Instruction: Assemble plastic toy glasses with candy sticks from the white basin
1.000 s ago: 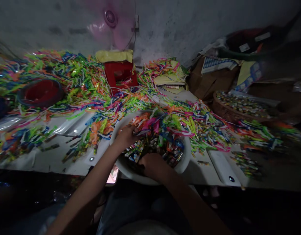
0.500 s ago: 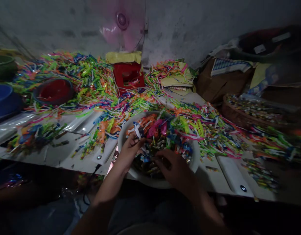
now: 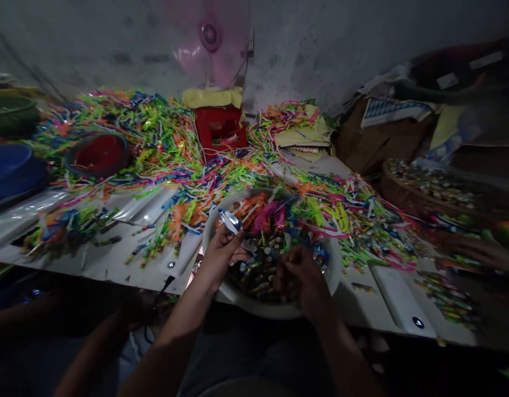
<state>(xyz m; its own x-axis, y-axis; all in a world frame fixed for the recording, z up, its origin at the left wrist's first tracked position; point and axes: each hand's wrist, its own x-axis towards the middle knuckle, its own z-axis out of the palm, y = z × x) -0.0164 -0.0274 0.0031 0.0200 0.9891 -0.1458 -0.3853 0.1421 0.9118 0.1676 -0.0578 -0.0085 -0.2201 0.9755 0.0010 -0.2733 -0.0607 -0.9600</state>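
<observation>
A wide pale basin (image 3: 254, 310) stands in front of me, filled with small patterned tubes (image 3: 254, 275) and coloured plastic strips (image 3: 274, 215). Over its left side, my left hand (image 3: 221, 256) is closed with a shiny blue-and-white plastic strip (image 3: 230, 220) pinched between thumb and fingers, its end pointing up. Above the right part of the basin, my right hand (image 3: 306, 281) has its fingers curled together in shadow. Whether anything is between those fingers is hidden.
Heaps of coloured strips (image 3: 155, 127) cover the table behind the basin. White flat boxes with round buttons (image 3: 403, 303) lie on both sides. A red bowl (image 3: 99, 154), blue basin (image 3: 14, 171) and brown basket (image 3: 407, 187) stand around. Another person's hand (image 3: 473, 248) reaches in at right.
My right hand has moved right, away from my left hand. The strip in my left hand now shows a broader shiny face. Another person's hand has appeared at the right.
</observation>
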